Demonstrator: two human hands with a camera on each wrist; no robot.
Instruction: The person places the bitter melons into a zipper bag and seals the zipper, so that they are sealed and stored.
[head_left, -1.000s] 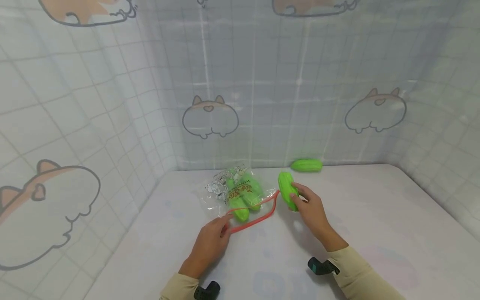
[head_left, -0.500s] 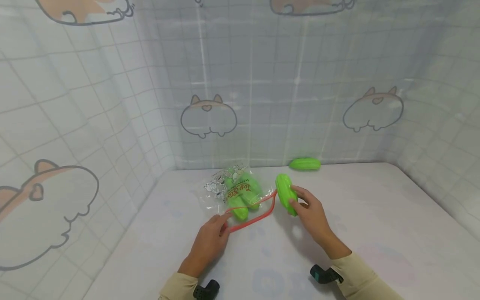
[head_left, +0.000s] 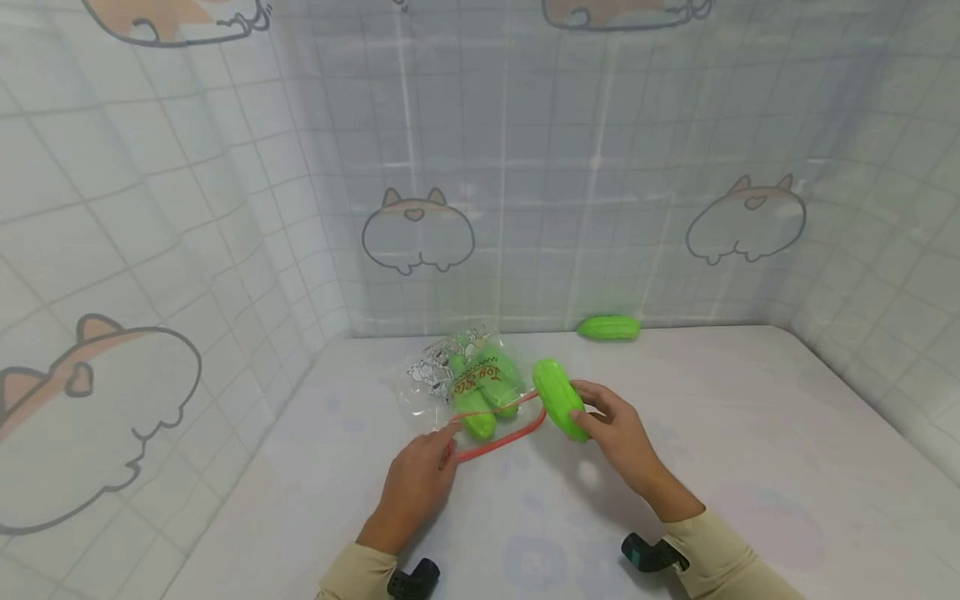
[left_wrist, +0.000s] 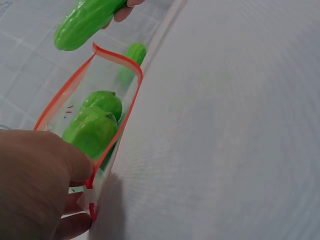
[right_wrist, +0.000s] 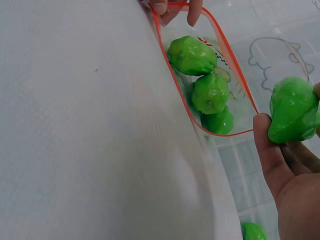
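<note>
A clear zip bag (head_left: 501,446) with a red-edged mouth and printed lettering lies on the table, its mouth spread open toward the person. Green plastic cucumbers (head_left: 480,423) lie inside it; the right wrist view shows three rounded green ends (right_wrist: 192,55) in there. My left hand (head_left: 416,483) pinches the left corner of the bag's mouth between thumb and fingers. In my right hand (head_left: 622,433) is another green cucumber (head_left: 553,392), gripped by thumb and fingertips and tilted. Its far end overlaps the right corner of the red rim in the head view.
One more green cucumber (head_left: 609,327) lies at the back edge of the table, against the wall covering. Sheeting (head_left: 525,167) with a grid and cartoon dogs encloses the back and both sides. Each wrist wears a black camera (head_left: 651,553).
My right hand has brought its cucumber left and slightly toward the person, tilting it more, up to the right corner of the bag's mouth. My left hand has kept its grip on the bag.
</note>
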